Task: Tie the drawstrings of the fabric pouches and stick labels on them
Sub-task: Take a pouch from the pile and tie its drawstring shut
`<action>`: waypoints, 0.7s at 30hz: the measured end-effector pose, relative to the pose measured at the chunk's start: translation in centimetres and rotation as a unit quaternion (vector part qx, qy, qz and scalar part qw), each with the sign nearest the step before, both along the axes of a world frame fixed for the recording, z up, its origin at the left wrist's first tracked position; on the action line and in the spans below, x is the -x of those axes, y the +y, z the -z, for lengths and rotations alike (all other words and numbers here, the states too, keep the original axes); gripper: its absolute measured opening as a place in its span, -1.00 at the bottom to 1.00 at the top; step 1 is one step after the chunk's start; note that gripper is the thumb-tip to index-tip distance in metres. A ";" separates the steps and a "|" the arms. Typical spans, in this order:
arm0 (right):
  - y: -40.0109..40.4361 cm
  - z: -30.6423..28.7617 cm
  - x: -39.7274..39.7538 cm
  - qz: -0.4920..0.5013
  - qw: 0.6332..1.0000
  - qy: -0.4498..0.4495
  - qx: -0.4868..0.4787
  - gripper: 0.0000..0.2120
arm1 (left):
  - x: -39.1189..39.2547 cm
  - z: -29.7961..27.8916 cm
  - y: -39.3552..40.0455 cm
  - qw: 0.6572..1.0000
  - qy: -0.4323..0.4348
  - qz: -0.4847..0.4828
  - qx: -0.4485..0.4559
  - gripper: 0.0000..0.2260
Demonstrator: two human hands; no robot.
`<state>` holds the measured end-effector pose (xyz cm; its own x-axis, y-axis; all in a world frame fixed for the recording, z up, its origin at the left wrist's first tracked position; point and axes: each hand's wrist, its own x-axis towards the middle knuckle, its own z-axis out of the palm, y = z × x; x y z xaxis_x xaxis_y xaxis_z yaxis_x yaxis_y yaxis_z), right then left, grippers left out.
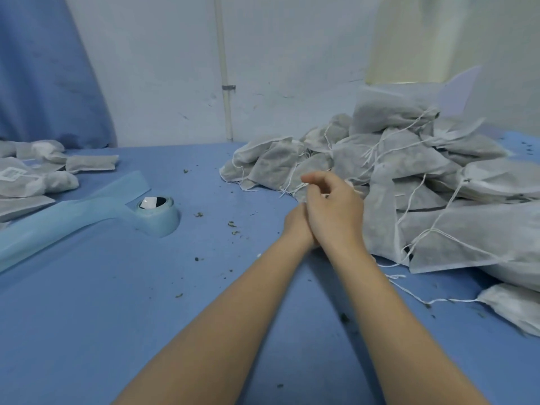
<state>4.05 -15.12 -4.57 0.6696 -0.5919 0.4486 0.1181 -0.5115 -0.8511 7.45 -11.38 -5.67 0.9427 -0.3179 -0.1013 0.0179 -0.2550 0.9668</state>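
Reaching beside the pouches [409, 171], my right hand [333, 211] pinches string; left hand [295, 226] hidden, grip untellable. Soft, light: grasp drawstrings.

The counter [117, 287] is plain mid-blue, speckled with dark green-brown flecks. The pouches [423, 171] heaped at right are pale grey-white, their dark contents showing through as mottled grey, with white drawstrings [420, 238]. The label roll [159, 217] and its trailing backing strip [73, 217] are light sky-blue. A white square label [11, 173] marks one pouch at left. The wall [160, 68] is off-white; the curtain [43, 68] is blue.
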 end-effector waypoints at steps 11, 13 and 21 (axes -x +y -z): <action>1.1 1.7 -0.9 -0.107 0.986 0.128 -0.018 -0.61 | -1.2 -0.1 8.5 0.978 -0.054 -0.188 0.078 -0.61; 1.8 2.0 -0.8 -0.133 0.982 0.129 -0.040 -0.66 | -1.2 0.3 9.8 0.976 -0.060 -0.193 0.085 -0.59; 2.9 2.9 -1.3 -0.148 0.976 0.124 0.098 -0.55 | 0.2 1.0 12.4 0.915 -0.291 -0.232 -0.158 -0.24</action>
